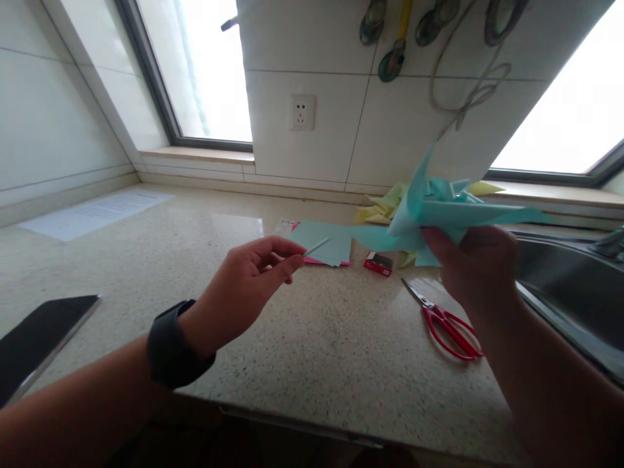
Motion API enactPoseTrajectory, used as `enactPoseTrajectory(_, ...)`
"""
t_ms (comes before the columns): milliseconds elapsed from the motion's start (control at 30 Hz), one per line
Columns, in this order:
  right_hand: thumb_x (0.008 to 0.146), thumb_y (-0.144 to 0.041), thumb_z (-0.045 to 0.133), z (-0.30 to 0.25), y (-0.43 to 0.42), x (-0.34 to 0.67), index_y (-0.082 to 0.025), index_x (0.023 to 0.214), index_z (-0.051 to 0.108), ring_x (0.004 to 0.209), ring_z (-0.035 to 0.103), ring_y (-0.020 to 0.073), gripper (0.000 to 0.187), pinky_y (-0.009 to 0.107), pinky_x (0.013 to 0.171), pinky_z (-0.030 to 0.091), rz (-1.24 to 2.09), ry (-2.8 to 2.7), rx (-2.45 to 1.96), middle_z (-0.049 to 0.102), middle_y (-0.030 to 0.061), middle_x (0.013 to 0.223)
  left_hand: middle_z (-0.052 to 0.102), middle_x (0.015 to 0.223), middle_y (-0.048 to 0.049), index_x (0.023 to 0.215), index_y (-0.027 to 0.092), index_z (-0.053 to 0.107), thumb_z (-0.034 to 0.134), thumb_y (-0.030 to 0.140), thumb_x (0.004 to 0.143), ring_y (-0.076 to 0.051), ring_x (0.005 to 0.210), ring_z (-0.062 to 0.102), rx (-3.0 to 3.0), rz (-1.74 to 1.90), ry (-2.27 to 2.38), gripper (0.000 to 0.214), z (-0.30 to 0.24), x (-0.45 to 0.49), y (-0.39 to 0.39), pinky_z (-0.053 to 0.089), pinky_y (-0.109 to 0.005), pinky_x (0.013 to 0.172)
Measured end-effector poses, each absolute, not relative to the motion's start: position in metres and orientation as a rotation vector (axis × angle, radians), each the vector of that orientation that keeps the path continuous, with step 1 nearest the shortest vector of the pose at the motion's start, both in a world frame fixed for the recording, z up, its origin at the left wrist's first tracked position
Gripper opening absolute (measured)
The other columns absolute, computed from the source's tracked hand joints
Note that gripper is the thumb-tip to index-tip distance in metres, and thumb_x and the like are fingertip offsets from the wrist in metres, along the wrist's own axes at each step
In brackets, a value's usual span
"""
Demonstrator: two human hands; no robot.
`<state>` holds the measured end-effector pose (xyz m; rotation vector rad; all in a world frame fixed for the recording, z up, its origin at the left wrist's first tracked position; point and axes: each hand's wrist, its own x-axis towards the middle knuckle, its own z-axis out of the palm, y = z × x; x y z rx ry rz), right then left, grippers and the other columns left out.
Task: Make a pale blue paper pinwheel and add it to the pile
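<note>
My right hand (470,263) is closed around a folded teal paper pinwheel (433,211), held up above the stone counter (312,338). My left hand (248,283), with a black watch on the wrist, pinches a thin pale stick (316,247) between thumb and fingers; its tip points toward the pinwheel but stays apart from it. Flat on the counter behind the stick rests a stack of teal and pink paper sheets (324,244).
Red-handled scissors (446,322) lie on the counter below my right hand. A small red box (379,262) sits near the paper stack. Yellow folded paper (383,208) lies by the wall. A steel sink (570,292) is at right, a dark phone (36,338) at left.
</note>
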<state>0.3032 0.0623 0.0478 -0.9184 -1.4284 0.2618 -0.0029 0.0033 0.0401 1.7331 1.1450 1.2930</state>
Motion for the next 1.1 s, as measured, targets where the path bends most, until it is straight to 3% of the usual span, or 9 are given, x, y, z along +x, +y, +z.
enactPoseTrajectory(100, 0.073, -0.020, 0.082, 0.053, 0.051, 0.303, -0.031, 0.082, 0.072, 0.068, 0.063, 0.0213, 0.017, 0.043, 0.071, 0.053, -0.349, -1.962, -0.653, 0.073, -0.0010, 0.076, 0.066, 0.071, 0.0010, 0.099, 0.021, 0.074, 0.069, 0.030, 0.090, -0.012, 0.064, 0.058, 1.830, 1.318, 1.190, 0.014, 0.048, -0.007, 0.007, 0.046, -0.023, 0.055)
enactPoseTrajectory(167, 0.079, -0.016, 0.076, 0.053, 0.041, 0.296, -0.028, 0.093, 0.072, 0.070, 0.065, 0.0200, 0.019, 0.039, 0.068, 0.052, -0.440, -2.117, -0.456, 0.074, 0.0002, 0.082, 0.068, 0.075, 0.0005, 0.099, 0.022, 0.075, 0.067, 0.030, 0.092, -0.012, 0.065, 0.058, 1.910, 1.311, 1.199, 0.014, 0.051, -0.008, 0.007, 0.045, -0.023, 0.056)
enactPoseTrajectory(267, 0.096, -0.017, 0.055, 0.051, 0.024, 0.280, -0.022, 0.107, 0.071, 0.079, 0.066, 0.0204, 0.020, 0.038, 0.069, 0.052, -0.370, -2.283, -0.337, 0.075, 0.0044, 0.090, 0.071, 0.088, -0.0011, 0.102, 0.023, 0.075, 0.064, 0.028, 0.094, -0.013, 0.076, 0.062, 2.063, 1.274, 1.187, 0.014, 0.054, -0.008, 0.005, 0.050, -0.025, 0.065)
enactPoseTrajectory(433, 0.101, -0.013, 0.046, 0.047, 0.005, 0.259, -0.014, 0.097, 0.071, 0.075, 0.063, 0.0191, 0.026, 0.039, 0.068, 0.052, -0.312, -2.392, -0.249, 0.076, 0.0066, 0.084, 0.073, 0.101, -0.0020, 0.105, 0.024, 0.075, 0.063, 0.021, 0.094, -0.015, 0.093, 0.066, 2.184, 1.154, 1.091, 0.016, 0.052, -0.008, 0.005, 0.053, -0.028, 0.082)
enactPoseTrajectory(667, 0.099, -0.017, 0.053, 0.041, -0.003, 0.262, -0.020, 0.096, 0.074, 0.077, 0.062, 0.0193, 0.021, 0.039, 0.069, 0.053, -0.347, -2.324, -0.386, 0.076, 0.0033, 0.086, 0.073, 0.096, 0.0022, 0.101, 0.029, 0.076, 0.067, 0.019, 0.092, -0.012, 0.087, 0.068, 2.324, 1.050, 0.956, 0.016, 0.051, -0.005, -0.004, 0.055, -0.020, 0.073)
enactPoseTrajectory(833, 0.087, -0.016, 0.072, 0.035, -0.009, 0.261, -0.022, 0.092, 0.074, 0.075, 0.060, 0.0192, 0.008, 0.039, 0.069, 0.054, -0.430, -2.200, -0.498, 0.068, 0.0005, 0.077, 0.073, 0.101, 0.0019, 0.107, 0.031, 0.074, 0.065, 0.018, 0.093, -0.013, 0.087, 0.070, 2.464, 1.019, 0.893, 0.021, 0.053, -0.005, -0.014, 0.058, -0.019, 0.075)
enactPoseTrajectory(967, 0.079, -0.010, 0.078, 0.036, -0.010, 0.255, -0.023, 0.089, 0.070, 0.073, 0.063, 0.0167, 0.019, 0.035, 0.067, 0.057, -0.238, -2.056, -0.488, 0.065, -0.0017, 0.079, 0.073, 0.104, 0.0012, 0.112, 0.033, 0.072, 0.064, 0.022, 0.094, -0.014, 0.088, 0.071, 2.545, 1.008, 0.875, 0.023, 0.055, -0.006, -0.020, 0.059, -0.018, 0.075)
enactPoseTrajectory(1100, 0.082, -0.010, 0.075, 0.046, -0.013, 0.253, -0.024, 0.091, 0.071, 0.078, 0.069, 0.0170, 0.017, 0.034, 0.073, 0.060, -0.168, -2.136, -0.529, 0.071, -0.0013, 0.082, 0.073, 0.107, 0.0005, 0.121, 0.035, 0.070, 0.062, 0.018, 0.095, -0.016, 0.092, 0.071, 2.558, 0.958, 0.861, 0.032, 0.059, -0.006, -0.026, 0.059, -0.018, 0.077)
